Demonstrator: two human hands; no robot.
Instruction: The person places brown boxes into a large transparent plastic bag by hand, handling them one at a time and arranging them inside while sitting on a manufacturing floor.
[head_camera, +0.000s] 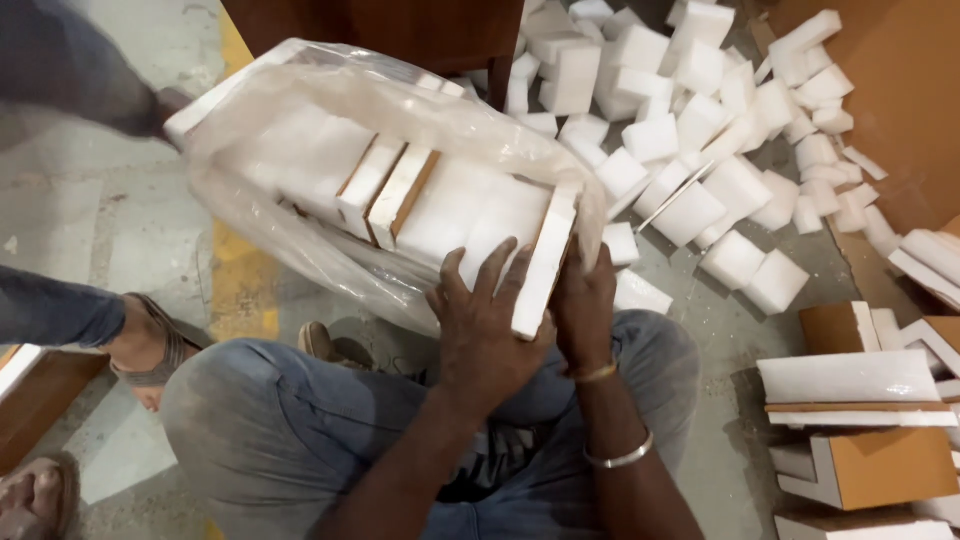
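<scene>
The white foam slab (545, 262) stands on edge at the near end of the foam-lined tray (330, 170), which sits in a clear plastic bag (300, 90). My left hand (485, 330) grips the slab with fingers spread; my right hand (585, 305) clasps its far side. Several pieces already line the tray. Beyond my right hand, loose foam blocks (690, 130) litter the floor (100, 210), seemingly unpacked.

White foam blocks (690, 120) with brown cardboard-faced pieces (400, 190) fill a clear plastic bag (300, 90) over a grey floor (90, 200) striped yellow.
</scene>
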